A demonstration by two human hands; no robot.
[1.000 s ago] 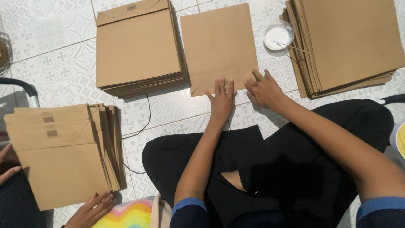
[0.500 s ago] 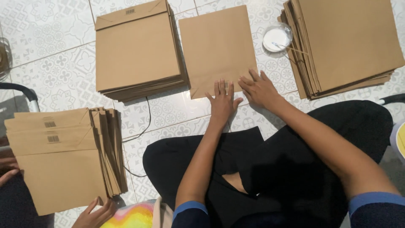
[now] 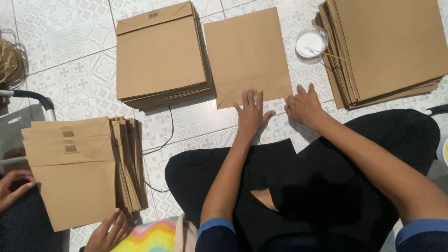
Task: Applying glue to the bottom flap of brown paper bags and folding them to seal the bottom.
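Overhead, head view only: a person sits cross-legged on a patterned tile floor point(image 3: 70, 51), black trousers filling the lower right.

Left hand point(image 3: 250, 112) lies flat, fingers spread, released, palm down on the near edge of a single brown paper sheet point(image 3: 246, 51). That sheet lies on the floor straight ahead, between two stacks. Right hand point(image 3: 304, 105) rests knuckles-up just beside the sheet's near right corner, fingers curled loosely; it grasps nothing I can see, though the fingertips are tucked under and contact with the paper is hard to judge.

Left of the sheet: a stack of flat brown paper bags point(image 3: 161, 56), touching or nearly touching it. Right: a taller stack of brown sheets point(image 3: 392, 44), cut off by the top and right frame edges. Between sheet and right stack sits a small white round dish point(image 3: 310, 44) with a thin stick across it; contents not readable.

A black cable point(image 3: 161, 140) runs from under the left stack, its ends hidden.

Lower left: a third pile of bags point(image 3: 77, 172), fanned at its right edge. Another person's hand point(image 3: 108, 231) touches its bottom edge; a second hand point(image 3: 14, 186) sits at the frame's left edge, partly cut off. Rainbow-striped cloth point(image 3: 149, 235) at bottom, mostly out of frame. A straw-coloured bundle point(image 3: 9, 60) at far left, unclear.
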